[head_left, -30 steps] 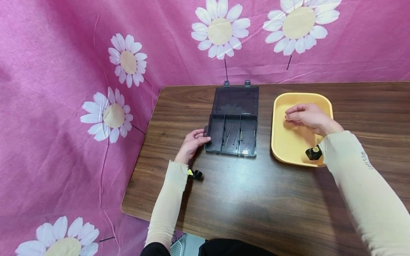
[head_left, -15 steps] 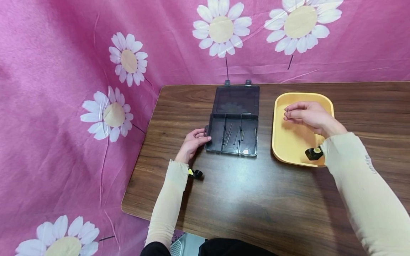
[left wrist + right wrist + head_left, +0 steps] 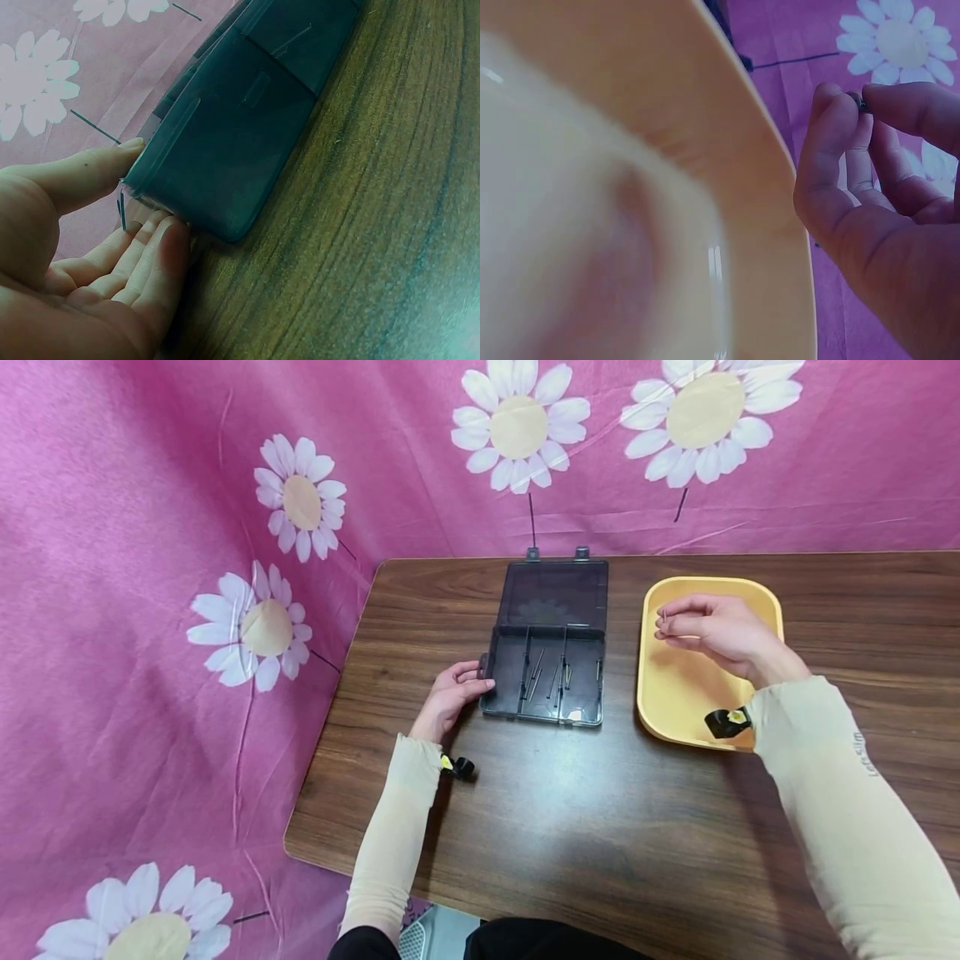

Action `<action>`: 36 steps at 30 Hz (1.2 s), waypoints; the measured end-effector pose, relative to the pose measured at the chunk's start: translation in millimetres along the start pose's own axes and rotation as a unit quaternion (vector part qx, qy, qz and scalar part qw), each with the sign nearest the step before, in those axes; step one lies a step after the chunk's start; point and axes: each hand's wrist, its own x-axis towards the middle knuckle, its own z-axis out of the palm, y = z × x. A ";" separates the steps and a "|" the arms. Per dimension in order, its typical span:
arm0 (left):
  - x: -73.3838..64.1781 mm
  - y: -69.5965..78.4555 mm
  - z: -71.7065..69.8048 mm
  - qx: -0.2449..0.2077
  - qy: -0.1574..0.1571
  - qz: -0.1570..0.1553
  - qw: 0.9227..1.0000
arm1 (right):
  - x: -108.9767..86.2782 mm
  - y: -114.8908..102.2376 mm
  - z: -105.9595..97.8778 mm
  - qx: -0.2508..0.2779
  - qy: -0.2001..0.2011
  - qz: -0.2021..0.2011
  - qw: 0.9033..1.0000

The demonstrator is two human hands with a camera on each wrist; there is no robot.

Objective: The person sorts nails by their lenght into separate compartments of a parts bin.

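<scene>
On the table lies a dark see-through compartment box [image 3: 504,652], its lid [image 3: 553,593] folded back. Several thin metal screws [image 3: 534,685] lie in its middle and right compartments; the left compartment shows bare floor. My left hand [image 3: 444,700] grips the box's left side, thumb on the rim and fingers curled below, as the left wrist view shows. Over the yellow tray [image 3: 652,710], my right hand [image 3: 716,631] pinches a small screw [image 3: 861,102] between thumb and forefinger. Only the dark end of that screw shows in the right wrist view; the fingertips hide the rest.
The tray stands to the right of the box, with a strip of wooden table [image 3: 622,635] between them. A pink flowered cloth [image 3: 420,460] hangs behind and to the left of the table. Brown tabletop [image 3: 570,827] stretches in front of the box.
My right hand has shifted slightly left over the tray, still pinching the screw. The left hand and the box have stayed in place.
</scene>
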 end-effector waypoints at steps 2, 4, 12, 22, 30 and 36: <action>0.0 0.1 0.1 -0.002 0.000 0.000 1.000 | 0.2 -0.2 3.8 -0.001 -0.003 -0.006 1.000; 0.0 0.1 0.1 -0.002 -0.001 0.001 1.000 | 0.6 0.1 7.1 0.002 -0.006 -0.013 1.000; 0.1 0.2 -0.3 -0.001 -0.002 0.001 1.000 | 1.8 3.3 19.0 0.028 -0.007 -0.017 0.999; -0.4 0.3 0.0 -0.008 -0.001 -0.001 1.000 | 0.9 10.8 38.6 0.042 -0.001 -0.022 0.999; -0.1 0.3 -0.5 -0.002 -0.003 -0.002 1.000 | 1.5 19.9 51.0 0.050 0.001 -0.020 0.999; -1.6 -1.5 -1.6 -0.003 -0.012 0.027 1.000 | 1.5 24.1 58.7 0.044 0.005 -0.014 0.999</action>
